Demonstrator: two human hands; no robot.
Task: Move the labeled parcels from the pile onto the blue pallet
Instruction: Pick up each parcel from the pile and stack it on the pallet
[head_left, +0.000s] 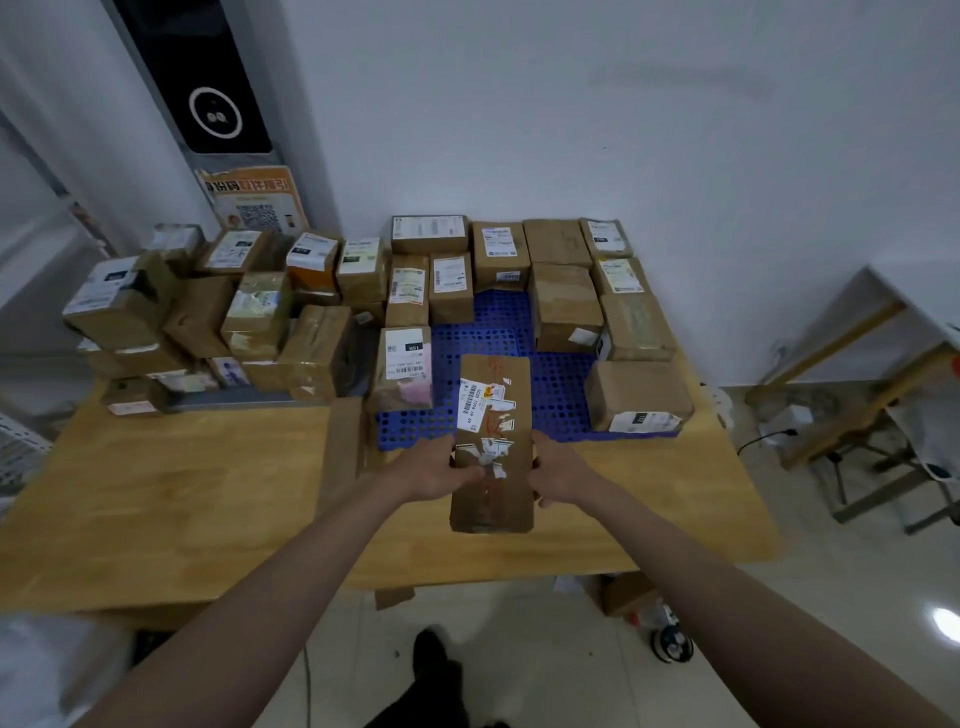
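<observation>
Left hand (439, 470) and right hand (558, 470), arms outstretched, gripping opposite sides of long parcel (493, 441).

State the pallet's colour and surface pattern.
Blue pallet, perforated with a grid of holes; seen in the head view.

Parcel pickup or sorting point, small back room by the look. Evidence: wooden table (171, 483) loaded with taped cardboard parcels (249, 312), most bearing printed barcode shipping labels; more of them ranged on a blue perforated pallet (498, 332). Orange notice with QR code (254, 205) against the wall below a black scanner-like panel (208, 88). Plain white walls, tiled floor, a second bare table (872, 322) at the right edge
</observation>
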